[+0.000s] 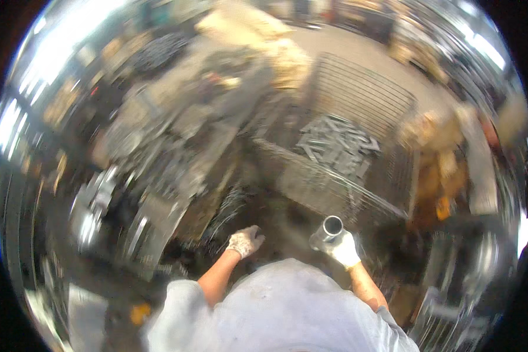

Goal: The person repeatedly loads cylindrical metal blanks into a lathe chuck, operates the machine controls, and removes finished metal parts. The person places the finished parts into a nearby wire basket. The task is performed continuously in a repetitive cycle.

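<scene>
My right hand (344, 250), in a white glove, is closed round a short grey metal tube (320, 239) whose round open end faces up. My left hand (244, 242), in a dirtier whitish glove, hangs over the dark floor to the left of the tube. Its fingers look loosely bent and apart, with nothing seen between them, though motion blurs them. Beyond the tube stands a wire mesh basket (366, 88) holding many flat grey metal pieces (337, 144).
A long workbench (202, 176) cluttered with metal parts runs along the left. Yellowish sheets or sacks (246, 26) lie at its far end. A grey board (478, 170) and an orange object (443, 207) are on the right. Metal racking (452, 305) stands at the lower right.
</scene>
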`<state>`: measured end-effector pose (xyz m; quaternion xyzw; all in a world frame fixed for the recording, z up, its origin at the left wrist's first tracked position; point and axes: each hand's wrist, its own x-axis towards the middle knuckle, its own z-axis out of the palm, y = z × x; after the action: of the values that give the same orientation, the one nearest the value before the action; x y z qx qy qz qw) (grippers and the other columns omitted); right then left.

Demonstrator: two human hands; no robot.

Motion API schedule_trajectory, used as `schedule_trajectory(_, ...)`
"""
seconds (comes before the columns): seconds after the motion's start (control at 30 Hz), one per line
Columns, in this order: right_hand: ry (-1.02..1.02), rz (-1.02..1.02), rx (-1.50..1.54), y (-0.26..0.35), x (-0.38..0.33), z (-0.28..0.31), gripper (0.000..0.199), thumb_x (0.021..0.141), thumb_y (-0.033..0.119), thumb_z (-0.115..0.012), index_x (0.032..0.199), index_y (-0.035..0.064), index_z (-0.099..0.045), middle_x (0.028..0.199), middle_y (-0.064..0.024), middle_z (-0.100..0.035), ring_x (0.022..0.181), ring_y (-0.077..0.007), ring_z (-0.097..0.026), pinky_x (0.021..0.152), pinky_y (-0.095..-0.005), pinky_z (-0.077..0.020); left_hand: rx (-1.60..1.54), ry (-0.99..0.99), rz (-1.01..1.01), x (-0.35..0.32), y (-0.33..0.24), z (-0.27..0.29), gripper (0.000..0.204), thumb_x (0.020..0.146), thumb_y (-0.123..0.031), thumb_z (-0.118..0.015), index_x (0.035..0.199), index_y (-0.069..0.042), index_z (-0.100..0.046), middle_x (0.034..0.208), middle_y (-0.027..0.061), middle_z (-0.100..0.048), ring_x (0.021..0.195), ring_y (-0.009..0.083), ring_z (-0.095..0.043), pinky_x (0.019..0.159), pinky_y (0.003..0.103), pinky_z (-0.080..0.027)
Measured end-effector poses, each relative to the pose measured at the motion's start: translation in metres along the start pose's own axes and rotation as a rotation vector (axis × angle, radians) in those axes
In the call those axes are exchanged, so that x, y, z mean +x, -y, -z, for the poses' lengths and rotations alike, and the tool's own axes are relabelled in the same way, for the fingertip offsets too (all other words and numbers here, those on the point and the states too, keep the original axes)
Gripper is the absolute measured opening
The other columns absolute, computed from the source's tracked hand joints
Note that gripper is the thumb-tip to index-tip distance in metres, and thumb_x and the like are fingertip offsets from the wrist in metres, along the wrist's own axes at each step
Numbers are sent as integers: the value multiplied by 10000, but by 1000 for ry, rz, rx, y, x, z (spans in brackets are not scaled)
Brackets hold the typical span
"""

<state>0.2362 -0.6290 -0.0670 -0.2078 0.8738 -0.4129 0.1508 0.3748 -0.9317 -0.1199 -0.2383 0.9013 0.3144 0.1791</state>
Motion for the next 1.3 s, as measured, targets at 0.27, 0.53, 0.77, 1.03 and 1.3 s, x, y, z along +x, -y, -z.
schedule_trajectory(0.27,601,609,52,198,133,-137,376,817,390,-860,1042,110,-746,956,-169,-779,880,-348,-776,784,-424,-615,-693,-560,615,-116,183,-63,497,984,-445,-657,1364,-125,-675,1218,204,-758,1182,380,-705,1017,449,-543)
schedule_trajectory(0.53,802,809,-146,316,259,-255,498,759,404,-851,1110,72,-728,1043,-215,-766,1023,-382,-755,866,-457,-600,-1259,-1915,1486,-225,228,-133,596,1117,-433,-500,1487,35,-512,1357,236,-650,1239,375,-651,1039,441,-523)
schedule_trajectory(0.77,1019,1056,-213,319,330,-257,584,841,410,-817,1324,111,-682,1077,-192,-773,988,-405,-754,862,-477,-609,-242,-1864,1628,-281,251,-88,569,1140,-397,-460,1507,35,-506,1487,287,-585,1336,449,-585,1127,496,-453)
schedule_trajectory(1.03,807,1097,48,412,415,-232,375,836,156,-784,1176,4,-741,1100,-180,-776,1049,-323,-755,960,-399,-581,-1704,-2121,928,-240,230,-26,447,1048,-462,-576,1256,-92,-718,1255,104,-723,1135,284,-668,917,477,-533)
schedule_trajectory(1.3,1003,1079,198,515,410,-291,348,864,107,-770,1188,-12,-725,1077,-119,-790,1022,-203,-743,966,-351,-566,75,-530,625,-18,245,245,530,1011,-308,-671,1460,-39,-586,1540,204,-573,1412,426,-541,1218,605,-351)
